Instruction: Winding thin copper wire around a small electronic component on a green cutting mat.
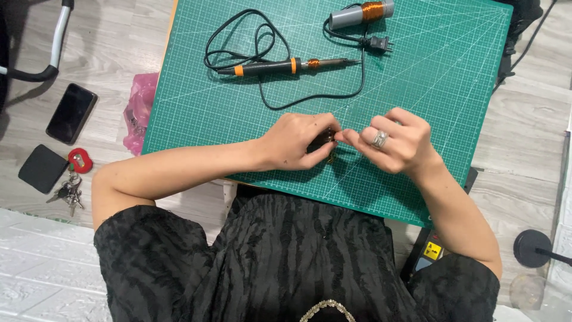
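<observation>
My left hand (296, 142) and my right hand (393, 140) meet over the near part of a green cutting mat (447, 77). Both pinch a small dark part (325, 140) between their fingertips; most of it is hidden by the fingers. A ring sits on a finger of my right hand. Farther up the mat lies a soldering iron (280, 66) with a black handle and orange bands, its black cord (250, 36) looped beside it.
A grey cylinder wound with copper wire (362, 12) lies at the mat's far edge, next to the plug (378, 43). On the floor to the left are a dark phone (71, 113), a pink bag (140, 110), a black pouch (42, 169) and keys (71, 191).
</observation>
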